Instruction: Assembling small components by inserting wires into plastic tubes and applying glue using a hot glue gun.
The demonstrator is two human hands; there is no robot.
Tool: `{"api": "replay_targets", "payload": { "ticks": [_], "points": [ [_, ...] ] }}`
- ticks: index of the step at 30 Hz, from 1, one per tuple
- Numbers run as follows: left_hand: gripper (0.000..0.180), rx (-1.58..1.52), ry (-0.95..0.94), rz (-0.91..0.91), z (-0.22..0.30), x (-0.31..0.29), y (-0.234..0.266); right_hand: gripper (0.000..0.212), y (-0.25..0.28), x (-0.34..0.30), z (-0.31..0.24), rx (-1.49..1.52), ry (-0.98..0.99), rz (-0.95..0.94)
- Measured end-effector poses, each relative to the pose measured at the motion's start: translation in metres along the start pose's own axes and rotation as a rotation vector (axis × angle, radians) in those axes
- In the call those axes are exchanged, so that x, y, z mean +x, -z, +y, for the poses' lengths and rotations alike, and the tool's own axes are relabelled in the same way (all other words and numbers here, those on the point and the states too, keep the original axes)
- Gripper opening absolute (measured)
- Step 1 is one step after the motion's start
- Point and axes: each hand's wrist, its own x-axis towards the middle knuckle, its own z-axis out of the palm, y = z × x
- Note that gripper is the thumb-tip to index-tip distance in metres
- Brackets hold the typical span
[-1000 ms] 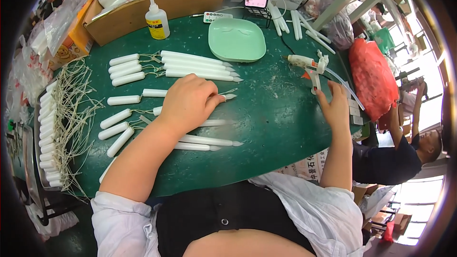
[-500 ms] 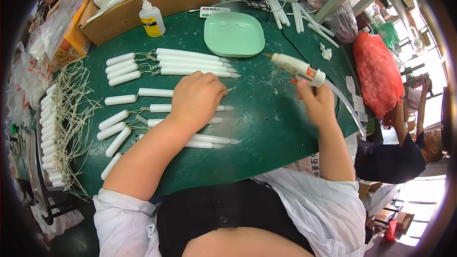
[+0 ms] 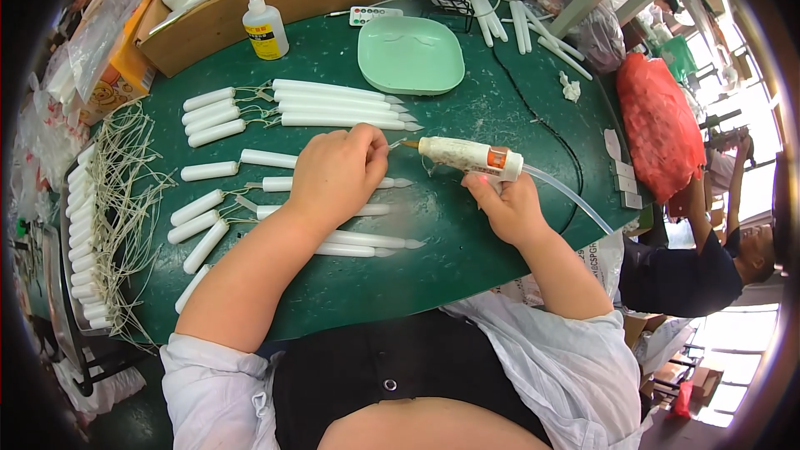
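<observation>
White glue gun [image 3: 467,155], orange-patched, bears a tan nozzle [image 3: 411,144] and translucent stick [image 3: 568,195].

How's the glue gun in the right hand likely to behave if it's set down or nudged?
The glue gun looks stiff, judging by its straight, hard-looking body. The translucent rod curving from its rear seems flexible, so it may sway or drag. The body looks rounded, so outside the right hand it might roll or tip.
</observation>
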Motion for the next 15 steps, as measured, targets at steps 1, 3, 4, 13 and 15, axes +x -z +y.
{"api": "replay_targets", "payload": {
  "ticks": [1,3,4,13,15],
  "points": [
    [0.007,0.003,-0.016,-0.001,-0.0012,-0.0007,-0.0009,0.026,-0.0013,0.0009,0.0015,-0.001,-0.001,-0.003],
    [0.007,0.006,-0.038,0.003,-0.0005,-0.0011,-0.0003,0.025,-0.0016,0.0004,0.0018,0.000,0.064,0.032],
    [0.007,0.000,-0.043,0.012,-0.0004,-0.0013,-0.0004,0.025,-0.0013,-0.0002,0.0003,-0.001,0.066,0.033],
    [0.006,-0.021,-0.085,0.030,-0.0012,-0.0006,0.0017,0.027,-0.0017,0.0008,-0.0060,-0.101,-0.010,0.015],
    [0.005,-0.035,-0.087,0.036,-0.0016,-0.0002,0.0003,0.027,-0.0055,-0.0010,0.0008,-0.276,0.140,0.149]
  ]
}}
